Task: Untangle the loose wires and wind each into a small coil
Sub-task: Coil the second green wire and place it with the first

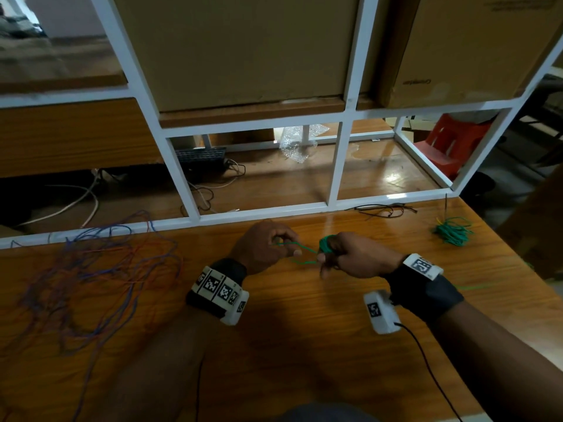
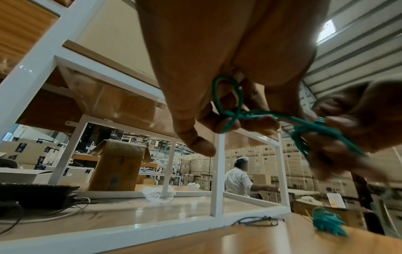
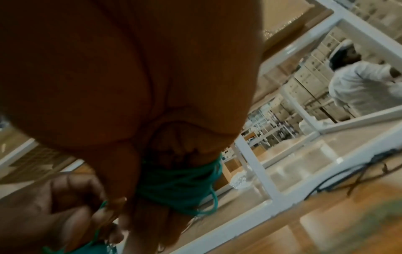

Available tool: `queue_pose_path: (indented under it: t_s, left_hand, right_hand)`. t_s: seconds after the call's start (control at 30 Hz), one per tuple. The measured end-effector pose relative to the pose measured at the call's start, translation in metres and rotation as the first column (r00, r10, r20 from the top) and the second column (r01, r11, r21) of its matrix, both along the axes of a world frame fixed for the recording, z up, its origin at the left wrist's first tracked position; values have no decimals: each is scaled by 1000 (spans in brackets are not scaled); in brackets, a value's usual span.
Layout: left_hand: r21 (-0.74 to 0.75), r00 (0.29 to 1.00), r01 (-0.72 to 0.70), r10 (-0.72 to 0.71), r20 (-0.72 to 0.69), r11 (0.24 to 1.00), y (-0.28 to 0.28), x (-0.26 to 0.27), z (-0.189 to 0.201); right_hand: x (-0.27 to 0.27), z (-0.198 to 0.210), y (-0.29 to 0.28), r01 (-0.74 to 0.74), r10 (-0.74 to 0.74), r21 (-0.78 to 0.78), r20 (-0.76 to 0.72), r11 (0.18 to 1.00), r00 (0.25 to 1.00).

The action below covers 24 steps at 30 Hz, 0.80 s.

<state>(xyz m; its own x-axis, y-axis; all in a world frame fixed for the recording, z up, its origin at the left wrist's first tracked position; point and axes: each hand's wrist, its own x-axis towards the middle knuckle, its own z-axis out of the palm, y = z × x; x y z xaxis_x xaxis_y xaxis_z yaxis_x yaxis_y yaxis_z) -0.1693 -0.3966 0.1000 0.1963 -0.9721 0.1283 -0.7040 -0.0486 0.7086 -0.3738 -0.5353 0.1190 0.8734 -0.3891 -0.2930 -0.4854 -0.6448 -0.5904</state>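
A green wire (image 1: 300, 248) runs between my two hands above the wooden table (image 1: 304, 330). My left hand (image 1: 285, 243) pinches a small loop of the green wire's (image 2: 228, 110) free end between thumb and fingers. My right hand (image 1: 327, 257) carries a green coil (image 1: 325, 242) wound round its curled fingers; in the right wrist view the coil (image 3: 178, 185) wraps those fingers in several turns. A loose tangle of blue and red wires (image 1: 91, 269) sprawls on the table at the left. A finished green bundle (image 1: 452, 233) lies at the far right.
A white metal shelf frame (image 1: 262, 213) borders the table's far edge. A thin black wire (image 1: 384, 210) lies beside it on the right. Cardboard boxes (image 1: 243, 47) sit on the shelves above. A person in white (image 2: 237, 180) stands far behind the frame.
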Motion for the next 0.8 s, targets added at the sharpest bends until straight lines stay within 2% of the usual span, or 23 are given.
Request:
queue_pose_path:
  t_s: [0.07, 0.13, 0.17, 0.2, 0.23, 0.3, 0.33, 0.37, 0.43, 0.47, 0.5, 0.57, 0.63, 0.73, 0.8]
  left_hand:
    - [47, 992, 52, -57, 110, 998, 2, 0, -9]
    - [76, 977, 23, -39, 211, 997, 2, -1, -22]
    - [55, 974, -27, 14, 226, 998, 1, 1, -30]
    - [11, 974, -89, 84, 209, 996, 0, 2, -35]
    - [-29, 976, -160, 162, 147, 987, -1, 3, -38]
    - [-82, 963, -263, 256, -82, 961, -2, 6, -37]
    - [-92, 949, -273, 252, -190, 958, -3, 7, -36]
    - [-115, 940, -272, 239, -242, 955, -5, 7, -33]
    - [-177, 934, -253, 192, -301, 951, -9, 7, -26]
    - [-180, 907, -243, 157, -390, 953, -13, 8, -21]
    - [-158, 849, -237, 126, -512, 958, -17, 9, -17]
    - [-88, 727, -207, 93, -681, 974, -21, 11, -7]
    - [-11, 651, -245, 157, -743, 969, -22, 17, -9]
    - [45, 568, -351, 251, -784, 935, -24, 27, -28]
    - [82, 537, -417, 318, -781, 905, -28, 25, -40]
  right_hand:
    - [-4, -5, -9, 37, -24, -140, 94, 989, 995]
    - [-8, -7, -15, 19, -3, -142, 114, 990, 994]
    - [-9, -7, -16, 16, -11, -49, 115, 999, 993]
    - [-11, -6, -16, 22, -36, 109, 133, 994, 990]
    - [-14, -6, -15, 28, -82, 306, 164, 952, 983]
    - [-20, -4, -11, 18, -185, 658, 185, 752, 965]
    - [-23, -4, -9, 14, -207, 761, 158, 648, 965]
    - [-25, -5, -6, 13, -194, 811, 124, 585, 973]
    - [-24, -10, 2, -7, -114, 826, 86, 564, 990]
    - [-24, -13, 7, -37, -73, 833, 92, 552, 993]
    - [-24, -16, 10, -67, -50, 852, 108, 520, 993]
    - [-25, -16, 14, -135, -64, 907, 175, 399, 983]
    - [-25, -10, 15, -239, -114, 941, 271, 238, 956]
    - [-21, -2, 19, -389, -219, 921, 376, -16, 900]
    - [-16, 1, 24, -415, -292, 905, 375, -87, 880]
